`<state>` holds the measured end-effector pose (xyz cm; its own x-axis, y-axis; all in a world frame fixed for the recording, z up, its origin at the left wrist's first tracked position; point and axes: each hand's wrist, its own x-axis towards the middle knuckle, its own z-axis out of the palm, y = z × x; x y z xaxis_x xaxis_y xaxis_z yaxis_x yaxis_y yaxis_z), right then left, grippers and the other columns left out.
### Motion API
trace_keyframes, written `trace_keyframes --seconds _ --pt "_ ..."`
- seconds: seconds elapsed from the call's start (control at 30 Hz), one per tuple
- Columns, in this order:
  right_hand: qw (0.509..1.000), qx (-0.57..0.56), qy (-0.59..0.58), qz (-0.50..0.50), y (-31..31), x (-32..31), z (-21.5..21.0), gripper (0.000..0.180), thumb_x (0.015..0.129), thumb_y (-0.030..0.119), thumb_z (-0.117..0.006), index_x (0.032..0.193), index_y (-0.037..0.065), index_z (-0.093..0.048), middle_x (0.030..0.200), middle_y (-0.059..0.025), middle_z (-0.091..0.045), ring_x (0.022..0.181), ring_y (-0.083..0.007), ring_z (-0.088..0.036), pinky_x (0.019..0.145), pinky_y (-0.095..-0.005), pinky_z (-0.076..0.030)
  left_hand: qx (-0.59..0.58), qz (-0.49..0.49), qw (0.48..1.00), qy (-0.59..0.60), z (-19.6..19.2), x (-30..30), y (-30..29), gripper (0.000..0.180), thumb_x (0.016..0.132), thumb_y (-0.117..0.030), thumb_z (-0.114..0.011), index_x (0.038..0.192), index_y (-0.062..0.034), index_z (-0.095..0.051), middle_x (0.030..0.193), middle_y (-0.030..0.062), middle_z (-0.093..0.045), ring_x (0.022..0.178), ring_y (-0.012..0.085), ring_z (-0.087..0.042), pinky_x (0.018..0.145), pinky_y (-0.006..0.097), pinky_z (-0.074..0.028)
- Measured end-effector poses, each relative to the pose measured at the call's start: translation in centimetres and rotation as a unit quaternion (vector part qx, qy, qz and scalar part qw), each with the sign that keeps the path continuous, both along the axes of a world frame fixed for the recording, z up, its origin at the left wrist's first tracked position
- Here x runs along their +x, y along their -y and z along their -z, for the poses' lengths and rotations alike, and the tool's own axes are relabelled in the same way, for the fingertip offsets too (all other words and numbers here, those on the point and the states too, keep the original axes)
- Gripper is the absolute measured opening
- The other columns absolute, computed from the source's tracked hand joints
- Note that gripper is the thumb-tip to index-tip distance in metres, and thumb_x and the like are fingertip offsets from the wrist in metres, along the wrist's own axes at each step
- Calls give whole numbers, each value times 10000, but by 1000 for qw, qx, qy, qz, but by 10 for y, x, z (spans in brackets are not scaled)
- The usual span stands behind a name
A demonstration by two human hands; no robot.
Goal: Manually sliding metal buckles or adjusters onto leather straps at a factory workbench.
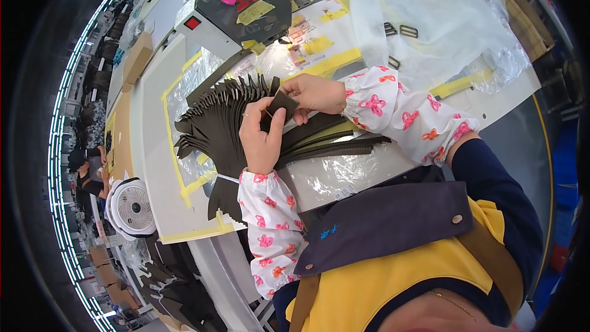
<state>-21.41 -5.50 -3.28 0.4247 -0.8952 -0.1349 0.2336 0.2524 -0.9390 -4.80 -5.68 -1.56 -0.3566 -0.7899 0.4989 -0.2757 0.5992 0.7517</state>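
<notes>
Between my two hands is the folded end of a dark olive-brown fabric strip [284,105]. My left hand [261,137] pinches it with thumb and forefinger from the near left. From the right, my right hand [314,93] grips its upper side, the fingers partly behind it. Directly left of the hands, a thick fanned bundle of matching strips [212,120] lies on the worktable. A white tie [228,177] crosses the strips near my left wrist. More strips [335,147] stretch out to the right beneath my right hand.
A dark grey machine [258,15] with a red switch [192,23] stands beyond the hands. Clear plastic sheeting [442,31] and several slide buckles [409,31] lie at far right. Yellow tape marks the table [166,190]. A white fan [132,208] is at left, near another person [89,172].
</notes>
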Motion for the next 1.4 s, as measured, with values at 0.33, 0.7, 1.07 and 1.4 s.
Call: trace_keyframes --seconds 0.33,0.7,1.07,1.4 --pt "951 -158 -267 -2 13 24 15 114 803 99 -528 853 -4 -514 712 -45 -557 568 -102 -566 500 -220 -459 100 -35 994 14 8 35 -12 111 808 -90 -601 805 -3 -532 639 30 -499 544 66 -420 514 204 -365" --pt "933 -256 -254 2 -2 26 2 99 775 98 -554 782 5 -521 647 -53 -578 578 -113 -586 514 -227 -460 150 -63 983 87 16 42 -2 93 787 -58 -600 819 2 -537 659 22 -558 529 50 -445 492 203 -380" --pt "928 -242 -223 177 -17 -56 -27 128 781 103 -554 846 -7 -557 728 -48 -590 567 -98 -555 492 -212 -456 141 -25 989 28 15 -1 12 216 812 -72 -590 984 51 -544 819 75 -586 622 93 -554 572 206 -459" --pt "697 -296 -639 136 -69 -173 9 156 694 118 -595 772 2 -527 697 -126 -567 614 -290 -552 545 -361 -440 13 101 962 255 3 -12 -13 163 779 -121 -593 883 5 -602 805 165 -601 721 306 -582 655 337 -451"
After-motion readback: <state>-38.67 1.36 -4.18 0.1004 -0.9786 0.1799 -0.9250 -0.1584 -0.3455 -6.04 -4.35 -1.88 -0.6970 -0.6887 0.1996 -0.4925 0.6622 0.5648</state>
